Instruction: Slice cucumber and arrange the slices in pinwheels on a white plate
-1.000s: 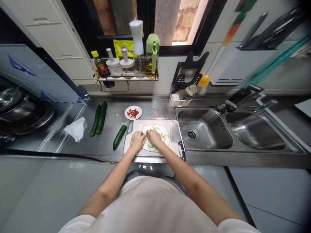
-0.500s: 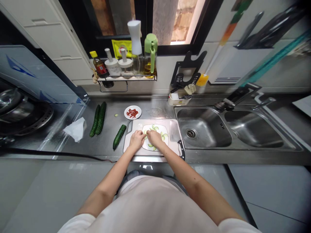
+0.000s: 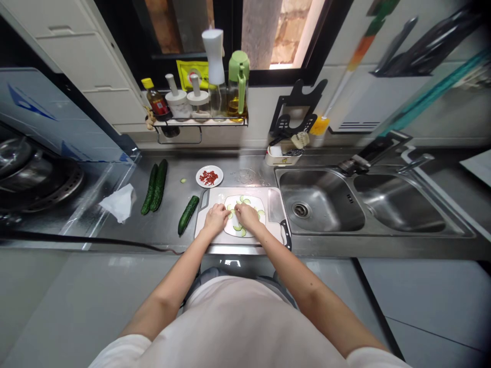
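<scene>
A white square plate [image 3: 251,204] lies on the light cutting board [image 3: 213,197], with thin pale-green cucumber slices [image 3: 246,201] set in small fans around it. At the plate's left edge my left hand [image 3: 217,217] is closed, its fingertips pinched on a cucumber slice. My right hand [image 3: 247,216] reaches over the plate's middle with thumb and fingers together; whatever they pinch is hidden. A small gap separates the two hands. Along the board's near right side lies a knife [image 3: 286,236] with a black riveted handle. Left of the board rests a cut cucumber [image 3: 188,215].
Behind the board stands a small white dish [image 3: 199,176] of chopped red pieces. Two whole cucumbers [image 3: 158,186] and a crumpled white tissue [image 3: 119,203] lie to the left. A double sink [image 3: 322,202] is at the right. A seasoning rack [image 3: 215,122] hangs below the window.
My right hand has drawn slightly right, away from my left fingertips. More of the slices at the plate's left and middle show. My left hand stays nearly in place.
</scene>
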Tool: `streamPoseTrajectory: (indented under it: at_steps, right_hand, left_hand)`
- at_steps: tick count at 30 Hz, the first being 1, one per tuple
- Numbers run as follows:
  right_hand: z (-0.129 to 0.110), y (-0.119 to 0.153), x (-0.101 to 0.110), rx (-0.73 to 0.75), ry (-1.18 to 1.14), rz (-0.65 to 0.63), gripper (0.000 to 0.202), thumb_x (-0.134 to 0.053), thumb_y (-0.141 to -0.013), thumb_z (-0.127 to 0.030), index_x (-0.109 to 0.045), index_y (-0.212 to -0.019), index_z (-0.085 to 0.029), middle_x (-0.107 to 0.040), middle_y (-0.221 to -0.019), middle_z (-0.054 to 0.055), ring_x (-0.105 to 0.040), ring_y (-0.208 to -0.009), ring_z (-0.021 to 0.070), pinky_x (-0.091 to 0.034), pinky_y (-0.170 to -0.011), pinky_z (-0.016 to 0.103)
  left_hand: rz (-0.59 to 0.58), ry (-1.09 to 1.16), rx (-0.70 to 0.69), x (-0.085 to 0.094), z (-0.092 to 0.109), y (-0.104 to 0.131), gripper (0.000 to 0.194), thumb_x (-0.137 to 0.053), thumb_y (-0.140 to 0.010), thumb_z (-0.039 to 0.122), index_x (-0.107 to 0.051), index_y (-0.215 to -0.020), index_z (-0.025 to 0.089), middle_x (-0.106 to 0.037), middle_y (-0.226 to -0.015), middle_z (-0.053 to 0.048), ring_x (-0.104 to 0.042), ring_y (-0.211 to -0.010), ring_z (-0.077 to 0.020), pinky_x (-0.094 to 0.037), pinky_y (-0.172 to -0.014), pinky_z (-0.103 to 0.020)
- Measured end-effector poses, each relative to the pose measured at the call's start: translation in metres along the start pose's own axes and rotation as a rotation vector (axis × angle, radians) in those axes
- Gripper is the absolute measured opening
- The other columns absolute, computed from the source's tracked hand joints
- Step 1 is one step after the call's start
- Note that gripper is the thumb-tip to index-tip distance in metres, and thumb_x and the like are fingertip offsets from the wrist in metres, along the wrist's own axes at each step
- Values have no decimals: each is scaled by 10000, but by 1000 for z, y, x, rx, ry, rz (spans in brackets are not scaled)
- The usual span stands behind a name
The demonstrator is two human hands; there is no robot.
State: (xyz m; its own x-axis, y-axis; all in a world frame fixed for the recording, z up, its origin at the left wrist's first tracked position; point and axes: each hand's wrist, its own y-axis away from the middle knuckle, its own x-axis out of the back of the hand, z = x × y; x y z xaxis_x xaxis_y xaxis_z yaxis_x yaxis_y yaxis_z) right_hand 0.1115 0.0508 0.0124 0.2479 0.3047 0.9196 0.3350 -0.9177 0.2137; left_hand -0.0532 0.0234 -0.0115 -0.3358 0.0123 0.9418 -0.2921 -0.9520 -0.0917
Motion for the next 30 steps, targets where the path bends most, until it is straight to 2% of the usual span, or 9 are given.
streamPoseTrajectory:
  at_steps: [9,19,25,30]
  right_hand:
    - [2,3,-1,0,42,-67,296,-363,-966,-236,-622,-1111,-234,-633,-1094,80,-581,-965,195,-370,-729,263]
    - [-2,2,2,10,74,-59,266,-393,-948,-211,-629,-1070,-212,-638,-1084,91,-580,-972,199,-375,-730,262]
    - [-1,11,4,15,20,-4,280,-395,-959,-255,-621,-1118,-213,-635,-1114,90,-574,-994,200,-382,-747,265]
    - [13,25,9,-13,-77,80,280,-421,-955,-276,-629,-1132,-214,-649,-1121,75,-576,-971,181,-374,-756,252]
  left_hand:
    - [-18,-35,19,1,2,-2,236,-523,-873,192,-732,-963,254,-589,-983,-70,-483,-964,-212,-412,-825,-329]
    - [-14,-45,14,2,2,-1,246,-518,-877,192,-733,-977,256,-592,-992,-67,-483,-960,-209,-415,-818,-326]
    - [-31,-13,51,2,4,-2,250,-523,-877,197,-734,-1000,252,-588,-987,-76,-485,-977,-213,-417,-849,-334]
    - [-40,-11,88,1,6,-5,253,-533,-867,194,-738,-1005,247,-588,-989,-82,-483,-993,-219,-417,-869,-342]
